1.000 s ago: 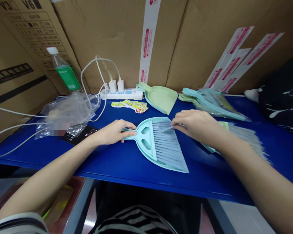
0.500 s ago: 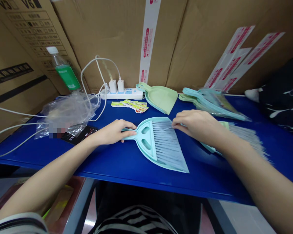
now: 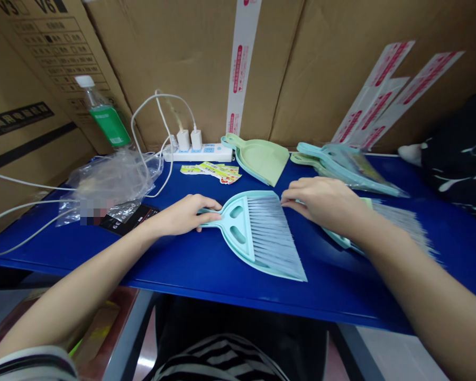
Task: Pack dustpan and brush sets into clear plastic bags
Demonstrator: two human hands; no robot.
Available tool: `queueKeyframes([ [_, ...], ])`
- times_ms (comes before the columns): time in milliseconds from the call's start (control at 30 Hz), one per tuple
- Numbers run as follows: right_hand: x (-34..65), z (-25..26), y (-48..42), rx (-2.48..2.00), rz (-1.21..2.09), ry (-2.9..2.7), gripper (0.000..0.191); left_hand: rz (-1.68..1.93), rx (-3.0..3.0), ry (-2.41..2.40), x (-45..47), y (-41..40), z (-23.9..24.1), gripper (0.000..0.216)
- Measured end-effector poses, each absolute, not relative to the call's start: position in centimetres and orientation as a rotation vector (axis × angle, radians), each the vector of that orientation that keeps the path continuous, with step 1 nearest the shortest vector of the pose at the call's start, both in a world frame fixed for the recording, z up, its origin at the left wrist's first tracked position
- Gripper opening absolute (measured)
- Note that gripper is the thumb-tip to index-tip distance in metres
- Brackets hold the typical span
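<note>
A light blue hand brush (image 3: 262, 233) with pale bristles lies flat on the blue table top (image 3: 206, 264). My left hand (image 3: 186, 213) is closed round its handle at the left end. My right hand (image 3: 321, 203) rests at the upper right edge of the bristles, fingers curled together; whether it pinches a bristle is hidden. Under my right wrist lies a second brush (image 3: 396, 225), green-backed with grey bristles.
A green dustpan (image 3: 262, 159) and a bagged stack of dustpans (image 3: 341, 166) lie at the back. A power strip (image 3: 198, 152), stickers (image 3: 214, 172), a crumpled plastic bag (image 3: 111, 180), a bottle (image 3: 103, 114) and cardboard boxes (image 3: 182, 58) stand behind. A dark bundle (image 3: 456, 153) lies far right.
My right hand has shifted slightly right, off the bristle it was pulling at the brush's upper edge. My left hand and the brush have stayed put.
</note>
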State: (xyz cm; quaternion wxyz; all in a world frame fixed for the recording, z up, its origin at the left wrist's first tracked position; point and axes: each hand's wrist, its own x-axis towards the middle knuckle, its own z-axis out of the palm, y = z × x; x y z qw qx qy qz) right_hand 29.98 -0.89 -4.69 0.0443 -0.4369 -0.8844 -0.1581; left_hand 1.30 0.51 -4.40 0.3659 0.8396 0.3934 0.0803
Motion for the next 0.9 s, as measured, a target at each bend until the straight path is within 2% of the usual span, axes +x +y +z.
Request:
queueKeyframes([
  [367,29.1,-5.1,-1.2,-1.256,-0.132,-2.708,0.012,0.210,2.168,1.006,1.3,0.6,-4.5,0.028],
  [900,29.6,-4.9,-1.2,-1.273,-0.448,-2.587,0.019,0.212,2.172,1.009,1.2,0.6,-4.6,0.030],
])
